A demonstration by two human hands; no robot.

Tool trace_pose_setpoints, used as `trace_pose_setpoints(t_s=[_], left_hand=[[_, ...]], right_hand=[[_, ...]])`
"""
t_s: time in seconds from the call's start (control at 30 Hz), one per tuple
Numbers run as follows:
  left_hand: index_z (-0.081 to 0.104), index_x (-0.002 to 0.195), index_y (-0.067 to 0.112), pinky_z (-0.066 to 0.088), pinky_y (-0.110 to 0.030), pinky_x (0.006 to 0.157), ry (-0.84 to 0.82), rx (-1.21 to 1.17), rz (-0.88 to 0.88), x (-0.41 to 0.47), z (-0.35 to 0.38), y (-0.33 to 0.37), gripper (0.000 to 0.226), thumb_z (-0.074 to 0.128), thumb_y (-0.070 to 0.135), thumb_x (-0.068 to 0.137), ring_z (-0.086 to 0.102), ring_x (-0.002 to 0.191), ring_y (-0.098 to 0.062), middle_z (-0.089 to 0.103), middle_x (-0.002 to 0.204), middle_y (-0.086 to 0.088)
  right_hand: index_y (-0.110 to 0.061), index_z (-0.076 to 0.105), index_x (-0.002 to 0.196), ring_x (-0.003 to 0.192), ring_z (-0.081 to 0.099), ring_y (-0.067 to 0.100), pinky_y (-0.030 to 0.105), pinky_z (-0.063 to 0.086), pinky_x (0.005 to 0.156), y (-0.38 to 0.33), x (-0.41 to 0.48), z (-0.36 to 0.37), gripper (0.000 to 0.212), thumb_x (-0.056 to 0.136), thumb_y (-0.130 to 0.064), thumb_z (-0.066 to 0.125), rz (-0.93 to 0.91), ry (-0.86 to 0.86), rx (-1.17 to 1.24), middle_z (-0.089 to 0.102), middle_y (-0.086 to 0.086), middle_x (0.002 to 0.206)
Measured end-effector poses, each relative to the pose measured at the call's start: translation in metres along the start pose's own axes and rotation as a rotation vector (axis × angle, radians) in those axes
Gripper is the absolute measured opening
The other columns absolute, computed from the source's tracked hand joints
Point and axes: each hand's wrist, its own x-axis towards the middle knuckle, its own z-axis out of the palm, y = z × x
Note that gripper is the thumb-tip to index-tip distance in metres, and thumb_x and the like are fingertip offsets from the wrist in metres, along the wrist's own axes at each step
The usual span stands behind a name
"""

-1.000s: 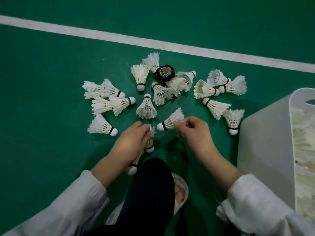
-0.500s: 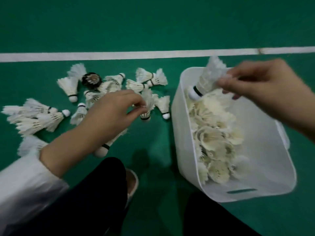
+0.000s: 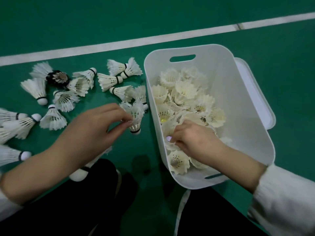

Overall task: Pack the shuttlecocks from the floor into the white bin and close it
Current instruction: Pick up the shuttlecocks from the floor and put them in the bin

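My feed is dim and flat, lit softly and evenly, seemingly from above. The green floor [image 3: 162,19] darkens toward the top corners, and faint, blurry shadows pool on it near the bottom. The inner wall of the white bin [image 3: 242,116] is the brightest patch. The court line [image 3: 119,43] bows with wide-angle distortion. Shuttlecocks [image 3: 12,123] at the left edge smear, the left hand [image 3: 95,132] and right hand [image 3: 192,138] look slightly soft, and the dark trousers [image 3: 56,212] lose all detail.
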Motion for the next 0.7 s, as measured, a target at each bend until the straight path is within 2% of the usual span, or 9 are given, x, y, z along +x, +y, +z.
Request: trace_pose_setpoints(t_s=[0.1, 0.2, 0.27, 0.33, 0.37, 0.5, 0.57, 0.63, 0.7], left_hand=[[0.069, 0.088, 0.019, 0.034, -0.015, 0.055, 0.008, -0.023, 0.006, 0.002, 0.008, -0.001, 0.024, 0.051, 0.035, 0.086, 0.045, 0.069, 0.019, 0.062, 0.087, 0.009], [0.069, 0.088, 0.019, 0.035, -0.017, 0.056, -0.007, -0.037, 0.018, 0.003, 0.016, 0.000, 0.023, 0.052, 0.034, 0.086, 0.043, 0.069, 0.021, 0.063, 0.088, 0.009], [0.069, 0.089, 0.018, 0.036, -0.019, 0.056, -0.013, -0.032, 0.040, 0.004, 0.019, 0.002, 0.021, 0.053, 0.031, 0.087, 0.041, 0.069, 0.022, 0.063, 0.089, 0.009], [0.069, 0.090, 0.017, 0.037, -0.019, 0.057, -0.003, -0.028, 0.060, 0.005, 0.019, 0.003, 0.020, 0.054, 0.030, 0.088, 0.041, 0.069, 0.021, 0.063, 0.089, 0.007], [0.069, 0.090, 0.017, 0.038, -0.019, 0.057, 0.004, -0.024, 0.069, 0.005, 0.018, 0.003, 0.020, 0.054, 0.029, 0.088, 0.041, 0.068, 0.018, 0.063, 0.090, 0.006], [0.069, 0.091, 0.016, 0.047, -0.027, 0.056, 0.030, -0.018, 0.098, 0.006, 0.015, 0.004, 0.021, 0.052, 0.029, 0.090, 0.038, 0.069, 0.006, 0.064, 0.091, 0.006], [0.067, 0.092, 0.017, 0.048, -0.031, 0.055, 0.036, -0.015, 0.123, 0.006, 0.013, 0.006, 0.020, 0.052, 0.029, 0.091, 0.044, 0.071, 0.002, 0.063, 0.093, 0.006], [0.066, 0.094, 0.017, 0.049, -0.034, 0.056, 0.052, 0.004, 0.151, 0.007, 0.011, 0.007, 0.019, 0.051, 0.030, 0.092, 0.052, 0.073, -0.005, 0.062, 0.094, 0.005], [0.065, 0.095, 0.015, 0.049, -0.033, 0.057, 0.086, 0.020, 0.171, 0.008, 0.010, 0.007, 0.019, 0.052, 0.029, 0.092, 0.054, 0.073, -0.007, 0.061, 0.097, 0.003]], right_hand=[[-0.021, 0.064, 0.056, 0.068, 0.033, 0.012, 0.024, 0.030, 0.039, 0.008, 0.002, 0.021, 0.022, 0.057, -0.006, 0.081, -0.070, -0.067, -0.247, 0.057, -0.010, 0.062], [-0.022, 0.059, 0.045, 0.060, 0.040, 0.011, 0.021, 0.022, 0.038, 0.010, 0.001, 0.030, 0.033, 0.036, -0.009, 0.088, -0.078, -0.098, -0.346, 0.052, -0.011, 0.054], [-0.022, 0.066, 0.057, 0.067, 0.050, 0.015, 0.023, 0.035, 0.041, 0.003, -0.003, 0.025, 0.028, 0.043, -0.011, 0.087, -0.096, -0.121, -0.276, 0.059, -0.009, 0.065], [-0.023, 0.069, 0.096, 0.092, 0.054, 0.017, 0.029, 0.051, 0.067, -0.001, -0.006, 0.009, 0.025, 0.072, -0.019, 0.075, -0.036, -0.096, -0.115, 0.063, -0.006, 0.102], [-0.024, 0.065, 0.110, 0.100, 0.053, 0.014, 0.030, 0.051, 0.079, -0.001, -0.010, -0.004, 0.027, 0.083, -0.021, 0.066, 0.004, -0.062, -0.006, 0.059, -0.007, 0.116], [-0.021, 0.062, 0.111, 0.078, 0.057, 0.006, 0.012, 0.044, 0.072, -0.014, -0.011, -0.058, 0.026, 0.086, -0.017, 0.063, 0.014, 0.376, 0.407, 0.055, -0.013, 0.112], [-0.022, 0.057, 0.118, 0.076, 0.056, 0.003, 0.006, 0.040, 0.072, -0.023, 0.002, -0.066, 0.033, 0.086, -0.019, 0.063, -0.057, 0.326, 0.430, 0.050, -0.015, 0.117], [-0.019, 0.057, 0.121, 0.090, 0.055, -0.005, 0.004, 0.036, 0.081, -0.032, 0.019, -0.060, 0.035, 0.086, -0.020, 0.062, -0.121, 0.175, 0.355, 0.051, -0.009, 0.125], [-0.007, 0.064, 0.107, 0.100, 0.058, 0.012, 0.009, 0.033, 0.084, -0.036, 0.033, -0.047, 0.026, 0.083, -0.016, 0.061, -0.192, 0.152, 0.313, 0.059, 0.005, 0.120]])
